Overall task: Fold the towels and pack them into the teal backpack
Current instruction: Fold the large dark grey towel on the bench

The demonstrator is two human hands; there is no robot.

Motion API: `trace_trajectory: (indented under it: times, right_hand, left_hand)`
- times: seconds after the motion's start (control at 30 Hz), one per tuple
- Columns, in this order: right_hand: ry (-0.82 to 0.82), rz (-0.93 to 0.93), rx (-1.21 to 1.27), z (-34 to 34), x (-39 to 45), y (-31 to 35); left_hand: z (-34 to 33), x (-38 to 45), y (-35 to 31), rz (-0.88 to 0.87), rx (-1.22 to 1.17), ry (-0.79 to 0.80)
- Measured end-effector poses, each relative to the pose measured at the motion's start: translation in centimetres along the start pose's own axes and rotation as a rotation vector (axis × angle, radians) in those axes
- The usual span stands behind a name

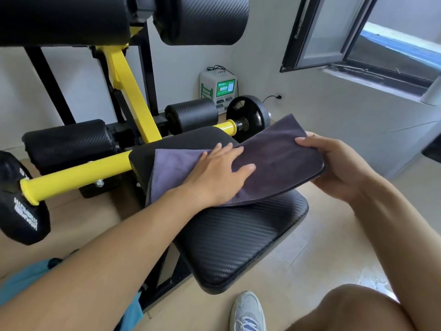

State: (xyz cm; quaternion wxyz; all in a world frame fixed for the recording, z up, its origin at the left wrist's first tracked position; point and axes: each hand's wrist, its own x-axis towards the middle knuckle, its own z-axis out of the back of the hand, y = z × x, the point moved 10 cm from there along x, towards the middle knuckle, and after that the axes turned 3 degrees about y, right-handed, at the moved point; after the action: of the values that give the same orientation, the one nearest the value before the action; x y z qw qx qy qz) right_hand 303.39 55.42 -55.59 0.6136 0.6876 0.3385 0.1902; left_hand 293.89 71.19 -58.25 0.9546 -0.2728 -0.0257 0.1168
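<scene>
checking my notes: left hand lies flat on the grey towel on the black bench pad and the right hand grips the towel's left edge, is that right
Not quite. In the head view the right hand grips the grey towel at its right edge, not its left. The rest holds: the left hand lies flat on the towel, which sits on the black bench pad.

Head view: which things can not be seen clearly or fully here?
- Grey microfibre towel: its underside and number of layers, hidden by its folded top flap and the left hand.
- Right hand: its fingers under the towel, covered by the cloth.
- White and green charging box: its print, too small.
- Teal backpack: not identifiable in this view.
</scene>
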Motion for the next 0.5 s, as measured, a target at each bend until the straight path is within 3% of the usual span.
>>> trace_trajectory:
  times: [0.07, 0.17, 0.37, 0.43, 0.5]
  right_hand:
    - [-0.014, 0.017, 0.017, -0.7, 0.0, 0.5]
    - [-0.013, 0.024, 0.06, -2.1, -0.3, 1.1]
    - [-0.05, 0.024, 0.085, -4.7, 0.7, 1.0]
    - [-0.07, 0.046, 0.076, -6.0, 1.1, 1.1]
    - [-0.064, 0.08, 0.029, -7.6, 1.7, 1.4]
  left_hand:
    - [2.0, -0.2, 1.8, 0.03, 0.087, -0.06]
    - [2.3, -1.5, 5.3, 0.096, 0.287, -0.016]
    - [1.4, -2.0, 6.6, 0.075, 0.356, 0.022]
    - [2.0, -2.1, 6.6, 0.075, 0.234, -0.011]
    - [4.1, -2.5, 7.2, 0.095, -0.205, -0.15]
